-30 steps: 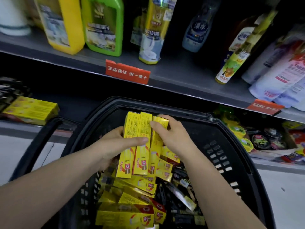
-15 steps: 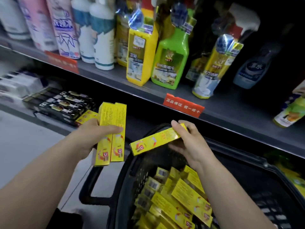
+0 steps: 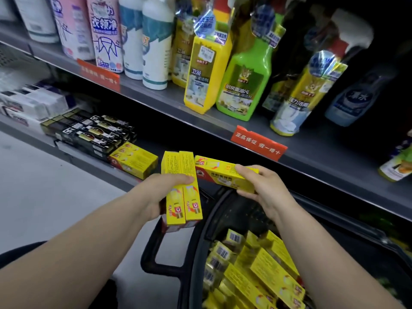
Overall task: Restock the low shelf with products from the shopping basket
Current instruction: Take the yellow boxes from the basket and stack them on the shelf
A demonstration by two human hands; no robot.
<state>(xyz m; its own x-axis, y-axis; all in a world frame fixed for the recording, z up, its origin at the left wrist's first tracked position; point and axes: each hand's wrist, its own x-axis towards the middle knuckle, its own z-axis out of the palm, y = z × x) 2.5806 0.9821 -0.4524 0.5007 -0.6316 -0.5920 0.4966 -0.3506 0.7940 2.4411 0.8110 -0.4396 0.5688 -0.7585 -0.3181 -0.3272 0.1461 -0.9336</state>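
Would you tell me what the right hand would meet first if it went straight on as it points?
Probably the two yellow boxes in the left hand: the single box the right hand grips ends right beside them, though depth is unclear.

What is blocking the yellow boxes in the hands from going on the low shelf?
Nothing visible. The left hand grips upright boxes, the right hand a sideways box, with open air to the low shelf.
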